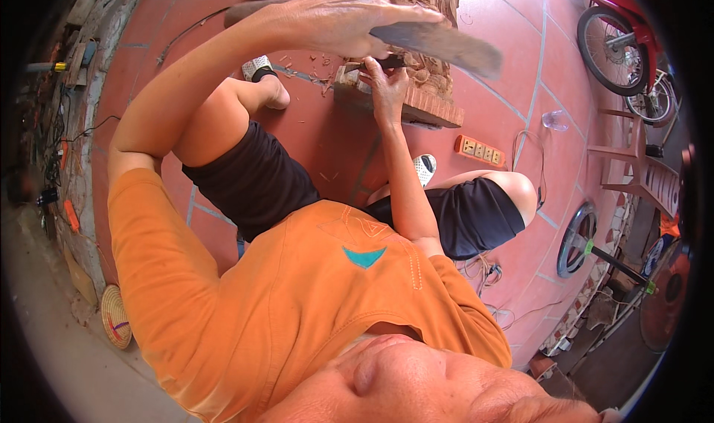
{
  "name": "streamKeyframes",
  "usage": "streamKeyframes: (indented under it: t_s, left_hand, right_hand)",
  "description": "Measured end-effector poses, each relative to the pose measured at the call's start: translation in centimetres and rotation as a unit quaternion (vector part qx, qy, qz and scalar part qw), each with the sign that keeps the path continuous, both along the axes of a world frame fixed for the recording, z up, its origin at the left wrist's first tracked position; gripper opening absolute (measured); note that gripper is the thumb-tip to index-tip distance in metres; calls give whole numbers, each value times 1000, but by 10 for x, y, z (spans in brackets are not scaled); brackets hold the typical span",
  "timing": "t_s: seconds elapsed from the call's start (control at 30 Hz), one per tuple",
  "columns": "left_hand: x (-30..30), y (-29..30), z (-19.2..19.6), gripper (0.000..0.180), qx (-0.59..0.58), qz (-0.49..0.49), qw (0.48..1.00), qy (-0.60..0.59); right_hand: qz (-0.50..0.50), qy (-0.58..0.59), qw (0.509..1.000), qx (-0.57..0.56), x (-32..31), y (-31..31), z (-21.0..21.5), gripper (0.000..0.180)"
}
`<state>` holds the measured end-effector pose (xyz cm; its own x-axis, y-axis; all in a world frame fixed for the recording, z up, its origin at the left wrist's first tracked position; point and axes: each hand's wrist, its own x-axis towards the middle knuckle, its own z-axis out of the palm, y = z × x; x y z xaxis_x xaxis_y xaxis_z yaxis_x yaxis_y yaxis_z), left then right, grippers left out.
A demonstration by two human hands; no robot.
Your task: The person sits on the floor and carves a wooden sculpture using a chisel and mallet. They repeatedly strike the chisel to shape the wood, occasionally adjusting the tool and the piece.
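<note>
Left hand (335,23): fingers closed round long flat wooden bat (450,45), forefinger laid along it; bat lies crosswise above the carving.
Right hand (389,92): pinching short dark tool (388,62) low by the carving; tool tip hidden, cannot tell if it touches wood.
Carved wooden piece (433,75): on top of the block, from near its front edge back toward the top of view; brown, deeply cut relief.
Carving risk: raised detail could chip or split if the dark tool sits at a bad angle or the bat lands too hard.
Hand risk: right fingers are just under the bat; an off-centre blow could catch knuckles, since the tool shows little length above the grip.
Block (439,109): low, reddish-brown, ribbed front edge; could shift or rock under a sideways hit, nothing seen clamping it.
Wood chips (326,90): scattered on floor tiles (152,77) off the block's left end; may slip underfoot.
Left foot (275,94): near those chips, in a white slipper (256,67); little protection if a tool drops.
Orange power strip (480,151): on floor just off the block's front right corner; flying chips could land in its sockets.
Clear cup (555,120): farther right; spilled liquid, if any, could run toward the strip; contents unclear.
</note>
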<state>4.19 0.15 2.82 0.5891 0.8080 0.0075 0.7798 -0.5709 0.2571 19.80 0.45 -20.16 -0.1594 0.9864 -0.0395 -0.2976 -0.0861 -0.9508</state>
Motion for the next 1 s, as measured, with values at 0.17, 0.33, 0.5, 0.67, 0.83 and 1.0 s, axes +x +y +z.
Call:
streamKeyframes:
  t_s: [0.17,0.33,0.5,0.67,0.83,1.0]
  left_hand:
    - [2,5,-30,75,-31,53,998,-12]
    - [-27,13,-60,78,93,33,995,28]
    - [10,-5,11,79,-21,22,992,-122]
    - [-2,10,-45,80,15,20,999,33]
    - [2,2,-25,70,32,29,998,51]
    - [20,-3,8,80,27,-43,991,-126]
  right_hand:
    - [3,-11,1000,5,1,2,-4,20]
    - [14,-3,1000,-14,-3,-2,6,22]
    - [7,3,1000,-7,1,0,0,26]
    - [4,-4,1000,-9,-1,-3,3,24]
    - [1,11,1000,-2,-3,-4,1,24]
    - [-8,-4,1000,-14,2,-1,-4,28]
